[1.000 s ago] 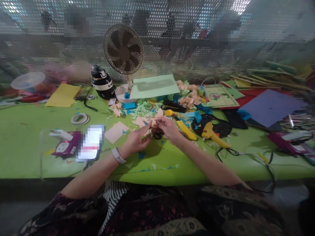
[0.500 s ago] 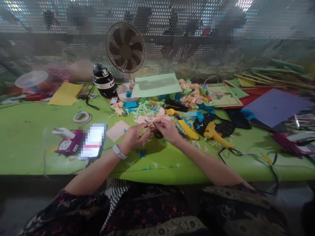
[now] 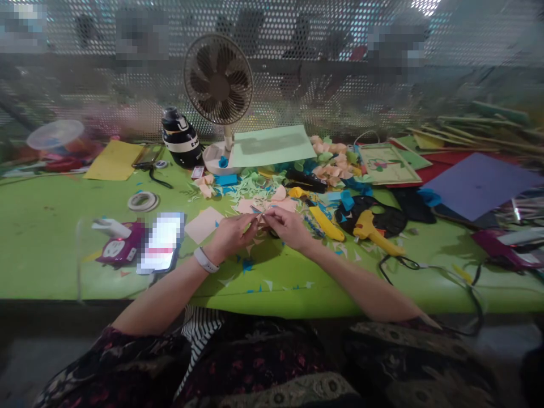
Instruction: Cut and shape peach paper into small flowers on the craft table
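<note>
My left hand (image 3: 233,233) and my right hand (image 3: 289,228) meet over the green tabletop, fingertips almost touching. Between them they pinch a small pale peach piece of paper (image 3: 260,217), mostly covered by the fingers. A grey metal tip, like a scissors blade (image 3: 255,209), shows just beyond the fingertips; the rest is hidden. Peach paper pieces (image 3: 287,204) lie right behind my hands. Beside my left hand rests a flat peach sheet (image 3: 204,224). Near my right hand is a yellow-handled tool (image 3: 326,223). Small blue and pale scraps (image 3: 247,264) are scattered below.
A fan (image 3: 219,85) and a black bottle (image 3: 182,139) stand at the back. To the left lie a phone (image 3: 162,243), tape rolls (image 3: 143,201) and a purple device (image 3: 121,246). At right are a yellow glue gun (image 3: 376,233) with its cord and a purple sheet (image 3: 480,184).
My fingers have shifted slightly around the small paper piece, and my left fingers are drawn in closer to it. The view has moved a little; the objects around stay in place.
</note>
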A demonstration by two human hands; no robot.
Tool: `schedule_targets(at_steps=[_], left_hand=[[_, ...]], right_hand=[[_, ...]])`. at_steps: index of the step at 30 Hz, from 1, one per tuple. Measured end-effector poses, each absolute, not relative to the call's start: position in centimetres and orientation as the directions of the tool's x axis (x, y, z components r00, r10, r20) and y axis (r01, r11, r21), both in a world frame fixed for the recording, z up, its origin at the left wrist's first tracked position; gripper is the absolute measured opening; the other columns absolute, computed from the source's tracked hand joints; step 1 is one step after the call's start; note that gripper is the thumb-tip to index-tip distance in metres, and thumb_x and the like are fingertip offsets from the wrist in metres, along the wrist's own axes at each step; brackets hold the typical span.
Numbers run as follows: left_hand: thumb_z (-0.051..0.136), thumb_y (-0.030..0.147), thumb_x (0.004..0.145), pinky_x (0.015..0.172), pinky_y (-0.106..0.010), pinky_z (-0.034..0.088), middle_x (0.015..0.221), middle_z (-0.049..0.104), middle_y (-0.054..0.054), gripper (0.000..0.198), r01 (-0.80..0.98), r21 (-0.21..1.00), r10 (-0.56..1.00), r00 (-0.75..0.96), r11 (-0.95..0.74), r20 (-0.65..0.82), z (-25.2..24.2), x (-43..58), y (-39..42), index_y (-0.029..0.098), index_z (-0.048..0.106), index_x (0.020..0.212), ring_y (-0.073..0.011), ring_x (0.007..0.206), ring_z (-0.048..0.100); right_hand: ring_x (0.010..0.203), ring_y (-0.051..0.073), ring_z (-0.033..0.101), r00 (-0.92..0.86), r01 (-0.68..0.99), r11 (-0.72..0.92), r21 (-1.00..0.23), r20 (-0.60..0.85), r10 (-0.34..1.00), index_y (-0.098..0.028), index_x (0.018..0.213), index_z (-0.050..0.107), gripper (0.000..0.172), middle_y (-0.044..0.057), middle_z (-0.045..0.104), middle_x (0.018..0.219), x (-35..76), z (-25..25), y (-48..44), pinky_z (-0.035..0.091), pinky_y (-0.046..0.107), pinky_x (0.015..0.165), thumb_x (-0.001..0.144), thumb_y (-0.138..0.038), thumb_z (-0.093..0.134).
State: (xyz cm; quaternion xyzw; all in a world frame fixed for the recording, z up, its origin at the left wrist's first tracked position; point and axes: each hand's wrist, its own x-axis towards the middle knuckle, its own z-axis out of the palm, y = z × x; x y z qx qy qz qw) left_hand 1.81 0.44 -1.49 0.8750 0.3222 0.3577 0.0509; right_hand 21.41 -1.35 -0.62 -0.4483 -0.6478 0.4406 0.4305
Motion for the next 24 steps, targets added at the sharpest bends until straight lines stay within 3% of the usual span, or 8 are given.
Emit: schedule_targets(at_steps=[4,8,11,17,19,21,24], left_hand=[[0.043,0.031,0.100,0.072,-0.030,0.058,0.108,0.076,-0.012,0.035,0.516,0.389,0.644,0.560,-0.763,0.521,-1.2,1.8,0.3,0.016,0.065,0.122,-0.0203,0.083,0.075],[0.045,0.036,0.099,0.087,-0.034,0.058,0.127,0.069,-0.014,0.044,0.413,0.608,0.726,0.502,-0.678,0.469,-0.2,1.7,0.0,0.016,0.056,0.137,-0.0235,0.102,0.072],[0.042,0.037,0.100,0.097,-0.037,0.054,0.127,0.069,-0.014,0.044,0.275,0.757,0.777,0.442,-0.593,0.449,0.0,1.8,0.0,0.014,0.059,0.133,-0.0245,0.115,0.067],[0.055,0.051,0.093,0.081,-0.034,0.060,0.099,0.076,-0.011,0.042,0.082,0.935,0.865,0.414,-0.346,0.284,-1.1,2.4,0.5,0.013,0.072,0.103,-0.0221,0.089,0.073],[0.057,0.053,0.091,0.072,-0.032,0.060,0.087,0.076,-0.010,0.043,0.100,0.942,0.881,0.398,-0.320,0.257,-1.2,2.4,0.6,0.013,0.072,0.093,-0.0212,0.079,0.073],[0.057,0.051,0.092,0.065,-0.029,0.058,0.080,0.075,-0.008,0.041,0.206,0.894,0.882,0.356,-0.397,0.310,-1.0,2.2,0.6,0.013,0.071,0.087,-0.0197,0.072,0.071],[0.052,0.042,0.097,0.059,-0.025,0.052,0.075,0.074,-0.007,0.035,0.449,0.664,0.802,0.359,-0.597,0.478,-0.8,1.7,0.6,0.015,0.071,0.086,-0.0162,0.063,0.067]], right_hand=[[0.070,0.018,0.072,-0.202,0.090,0.126,-0.988,0.105,0.974,-0.020,0.087,0.066,0.035,0.002,0.074,0.079,21.4,-0.7,-1.0,0.059,0.031,0.070,0.079,-0.054,0.071],[0.063,0.016,0.071,-0.188,-0.134,-0.058,-0.989,-0.032,0.982,-0.020,0.082,0.066,0.036,0.000,0.073,0.076,21.5,-0.8,-0.3,0.061,0.031,0.068,0.067,-0.050,0.082],[0.062,0.015,0.071,-0.167,-0.217,-0.164,-0.962,-0.129,0.977,-0.020,0.080,0.067,0.032,0.001,0.074,0.075,21.7,-0.9,-0.1,0.061,0.028,0.064,0.066,-0.043,0.084],[0.061,0.013,0.069,-0.229,-0.251,-0.273,-0.929,-0.217,0.949,-0.020,0.079,0.066,0.024,0.001,0.074,0.078,21.8,-0.7,-0.3,0.060,0.026,0.064,0.069,-0.036,0.081],[0.063,0.013,0.068,-0.230,-0.207,-0.267,-0.941,-0.219,0.948,-0.020,0.081,0.066,0.024,0.001,0.073,0.078,21.7,-0.6,-0.3,0.059,0.028,0.065,0.070,-0.037,0.079],[0.071,0.015,0.068,-0.177,-0.113,-0.180,-0.977,-0.158,0.971,-0.020,0.085,0.066,0.023,0.002,0.072,0.082,21.8,-0.5,-0.3,0.058,0.029,0.070,0.072,-0.037,0.075],[0.092,0.019,0.067,-0.091,0.154,0.143,-0.978,0.130,0.987,-0.021,0.097,0.066,0.024,0.006,0.071,0.101,22.1,0.0,-0.7,0.056,0.036,0.085,0.081,-0.039,0.065]])
